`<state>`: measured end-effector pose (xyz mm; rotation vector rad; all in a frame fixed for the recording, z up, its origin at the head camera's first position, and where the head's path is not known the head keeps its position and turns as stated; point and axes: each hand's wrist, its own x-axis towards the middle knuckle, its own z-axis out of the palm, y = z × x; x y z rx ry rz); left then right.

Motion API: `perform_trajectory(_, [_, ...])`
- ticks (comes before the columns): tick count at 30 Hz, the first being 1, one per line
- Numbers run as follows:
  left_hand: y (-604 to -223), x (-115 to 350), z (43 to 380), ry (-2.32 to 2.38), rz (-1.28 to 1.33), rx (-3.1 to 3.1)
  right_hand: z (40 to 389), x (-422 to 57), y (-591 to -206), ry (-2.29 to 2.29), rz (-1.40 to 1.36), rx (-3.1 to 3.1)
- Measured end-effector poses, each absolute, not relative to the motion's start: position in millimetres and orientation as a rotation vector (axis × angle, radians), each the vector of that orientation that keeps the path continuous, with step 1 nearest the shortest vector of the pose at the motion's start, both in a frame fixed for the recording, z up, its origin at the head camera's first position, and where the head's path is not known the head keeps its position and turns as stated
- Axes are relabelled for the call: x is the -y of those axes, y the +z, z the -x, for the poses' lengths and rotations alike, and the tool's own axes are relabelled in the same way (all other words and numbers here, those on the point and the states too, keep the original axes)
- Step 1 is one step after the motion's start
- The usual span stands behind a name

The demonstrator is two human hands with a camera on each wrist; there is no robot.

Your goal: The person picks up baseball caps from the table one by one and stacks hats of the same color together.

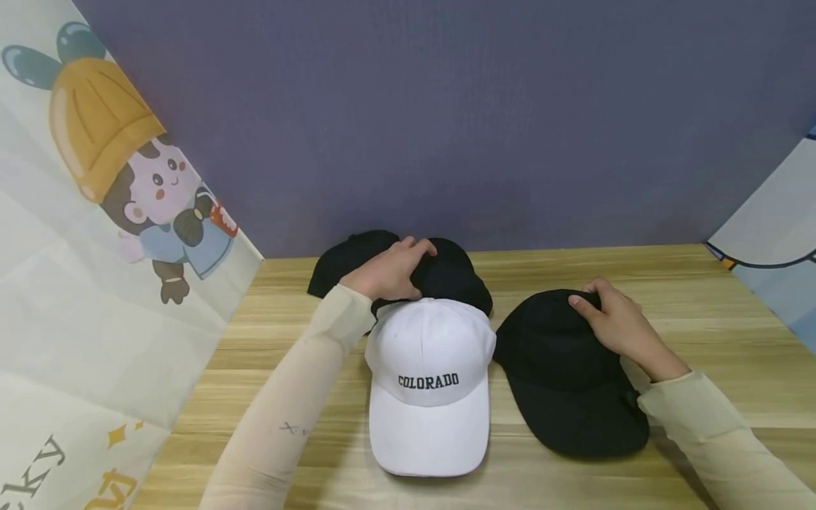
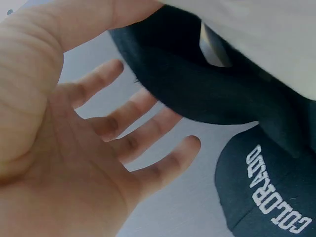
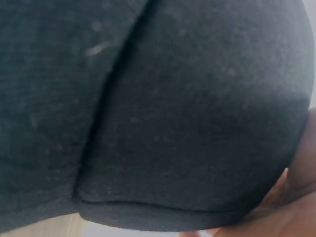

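Observation:
A white baseball cap point(image 1: 428, 347) with dark COLORADO lettering lies brim toward me in the middle of the table. Just behind it, my left hand point(image 1: 392, 273) reaches over two black caps, one at the left point(image 1: 344, 262) and one at the right point(image 1: 449, 273). In the left wrist view its fingers point(image 2: 133, 148) are spread and nearly straight beside a dark cap edge point(image 2: 197, 94); the thumb tip is hidden. My right hand point(image 1: 615, 322) grips another black cap point(image 1: 548, 347) at the crown, thumb on the outside. That cap's crown point(image 3: 197, 113) fills the right wrist view.
The wooden table point(image 1: 255, 397) meets a dark blue-grey panel point(image 1: 478, 127) just behind the back caps. Printed sheets stand at the left point(image 1: 64, 304) and right point(image 1: 778, 212). White COLORADO lettering point(image 2: 276, 197) shows on a black cap in the left wrist view.

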<state>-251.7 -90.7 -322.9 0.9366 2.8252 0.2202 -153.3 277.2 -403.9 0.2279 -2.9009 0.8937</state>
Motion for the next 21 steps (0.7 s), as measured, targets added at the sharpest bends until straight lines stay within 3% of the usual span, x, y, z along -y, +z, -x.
perform_trajectory(8, [-327.7, 91.8, 251.9, 0.153, -0.970, -2.900, 152.7, -276.3, -402.8, 0.954, -0.205, 2.915])
perform_trajectory(21, [-327.8, 88.3, 256.3, 0.183, -1.326, -3.171, 151.3, -276.0, -402.7, 1.111, -0.045, 2.863])
